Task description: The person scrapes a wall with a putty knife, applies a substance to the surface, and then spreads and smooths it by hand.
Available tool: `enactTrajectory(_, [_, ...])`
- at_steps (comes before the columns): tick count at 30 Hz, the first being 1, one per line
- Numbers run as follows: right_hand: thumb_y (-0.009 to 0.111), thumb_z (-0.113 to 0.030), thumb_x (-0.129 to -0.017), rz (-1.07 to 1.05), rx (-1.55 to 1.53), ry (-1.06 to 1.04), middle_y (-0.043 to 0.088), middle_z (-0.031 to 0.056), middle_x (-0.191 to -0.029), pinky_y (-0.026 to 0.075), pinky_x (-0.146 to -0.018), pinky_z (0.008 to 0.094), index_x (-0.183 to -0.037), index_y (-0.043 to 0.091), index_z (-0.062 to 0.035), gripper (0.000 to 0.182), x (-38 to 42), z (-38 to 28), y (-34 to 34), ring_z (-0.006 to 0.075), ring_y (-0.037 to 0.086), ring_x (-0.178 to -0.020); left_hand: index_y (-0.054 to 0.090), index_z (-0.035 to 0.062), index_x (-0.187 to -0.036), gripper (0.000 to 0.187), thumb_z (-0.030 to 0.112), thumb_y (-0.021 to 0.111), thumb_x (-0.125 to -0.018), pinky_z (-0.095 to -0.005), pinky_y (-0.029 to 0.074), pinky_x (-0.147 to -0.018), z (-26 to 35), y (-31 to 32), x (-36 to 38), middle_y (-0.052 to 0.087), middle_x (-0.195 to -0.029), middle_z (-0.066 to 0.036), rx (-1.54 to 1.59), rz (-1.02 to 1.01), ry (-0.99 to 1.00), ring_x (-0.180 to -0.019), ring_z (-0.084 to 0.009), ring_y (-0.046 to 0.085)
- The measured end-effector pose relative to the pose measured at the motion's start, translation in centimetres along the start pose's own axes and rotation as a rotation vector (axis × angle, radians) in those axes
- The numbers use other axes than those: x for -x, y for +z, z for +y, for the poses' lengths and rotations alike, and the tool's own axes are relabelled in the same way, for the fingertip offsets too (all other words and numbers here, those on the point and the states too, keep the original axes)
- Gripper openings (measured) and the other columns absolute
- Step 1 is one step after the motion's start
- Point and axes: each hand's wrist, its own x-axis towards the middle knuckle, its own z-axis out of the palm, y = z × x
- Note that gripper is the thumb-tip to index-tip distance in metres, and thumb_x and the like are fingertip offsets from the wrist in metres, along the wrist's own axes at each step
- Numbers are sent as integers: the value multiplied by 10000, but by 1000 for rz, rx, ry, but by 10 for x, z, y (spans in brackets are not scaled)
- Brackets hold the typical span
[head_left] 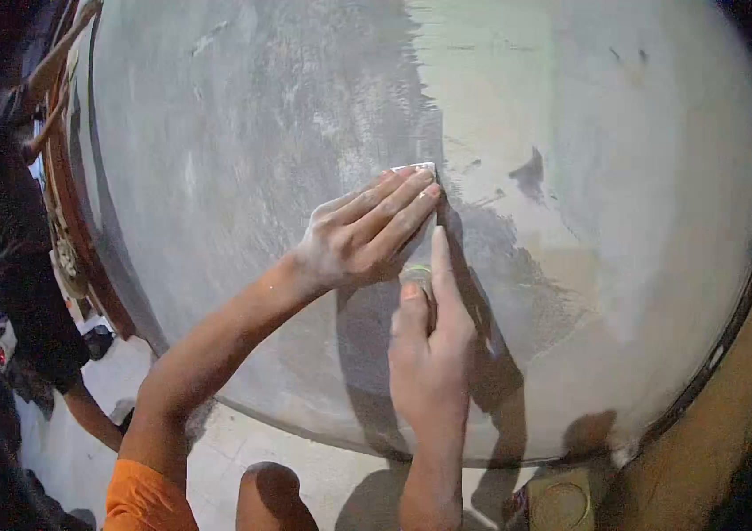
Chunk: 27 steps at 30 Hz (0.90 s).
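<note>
A large curved grey panel (243, 133) fills most of the view, with a pale cream-green area on its upper right. My left hand (367, 232), dusty with white powder, lies flat with its fingers stretched out over a scraper's blade. Just below it, my right hand (431, 341) is closed around the handle of the scraper (416, 258), its index finger pointing up along the tool. A white edge shows beyond my left fingertips. Most of the blade is hidden under that hand.
At the left stands another person in dark clothing (26, 257), with an arm (57, 66) near the panel's side. A brown rim or frame (84, 248) runs there. Pale floor (252, 434) lies below, and a yellowish square object with a round lid (562, 504) sits at bottom right.
</note>
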Motion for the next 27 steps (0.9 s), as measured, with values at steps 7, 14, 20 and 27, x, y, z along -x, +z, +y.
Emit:
enactTrajectory(7, [416,-92,-983,70,32,218,443,-22,-701,352,-473,213,-1495,346,-42,519,1,-7,9,44,383,-553,645,36,-1210,397,121,680,-824,-396,549,-955,6,11,16,645,-1240,-128,145,64,-143,-1131,-277,639])
enactTrajectory(14, [512,-206,-965,176,478,170,611,283,-1179,509,-814,447,-1495,322,-67,580,12,2,26,422,634,-963,624,89,-1257,448,122,631,-811,-415,508,-1012,3,9,32,618,-1282,-79,352,93,-218,-1192,-267,594])
enactTrajectory(20, [511,-221,-971,156,796,241,536,77,-762,443,-614,280,-1454,415,-58,519,42,-31,24,122,470,-658,620,104,-1236,409,122,593,-828,-414,456,-1073,0,4,46,596,-1318,-44,465,23,-172,-1262,-258,535])
enactTrajectory(27, [655,-329,-914,186,580,322,522,-14,-723,397,-563,226,-1367,540,-63,537,84,-20,-31,62,454,-634,587,127,-1274,451,182,561,-827,-453,432,-1091,1,8,47,569,-1351,-40,358,-29,-14,-1297,-280,500])
